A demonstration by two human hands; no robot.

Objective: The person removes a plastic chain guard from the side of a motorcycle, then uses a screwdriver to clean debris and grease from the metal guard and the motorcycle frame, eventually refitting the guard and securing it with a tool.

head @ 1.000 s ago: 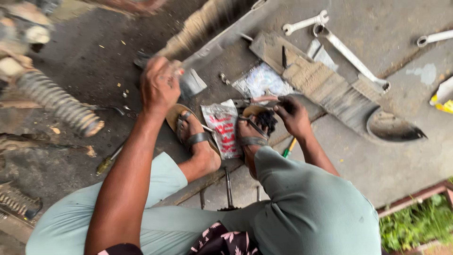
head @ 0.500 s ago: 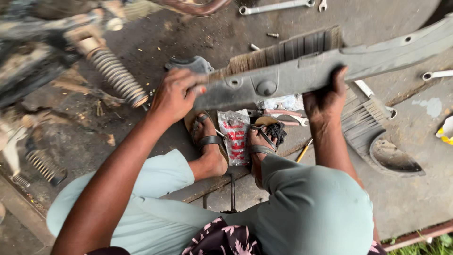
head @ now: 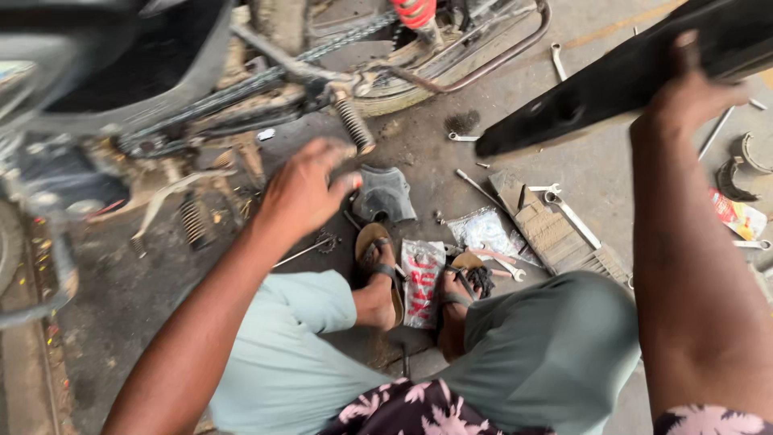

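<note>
My right hand (head: 684,97) grips a long dark chain cover (head: 612,76), lifted up at the upper right. My left hand (head: 304,187) hovers free, fingers apart, holding nothing, in front of the motorcycle's underside (head: 241,89) with its chain and spring. A small black rubber piece (head: 385,193) lies on the floor just right of the left hand. I am squatting; my sandalled feet (head: 378,258) rest on the concrete, with a red-and-white packet (head: 422,282) between them.
Several spanners (head: 568,211) lie on the floor with a wooden board (head: 547,229), a clear plastic bag (head: 483,228) and brake shoes (head: 745,165) at the right edge. A red shock spring (head: 415,12) shows at the top. A loose coil spring (head: 192,221) lies left.
The view has swung up toward the motorcycle. My left hand has let go of the long cover, and my right hand alone has carried it up and to the right.
</note>
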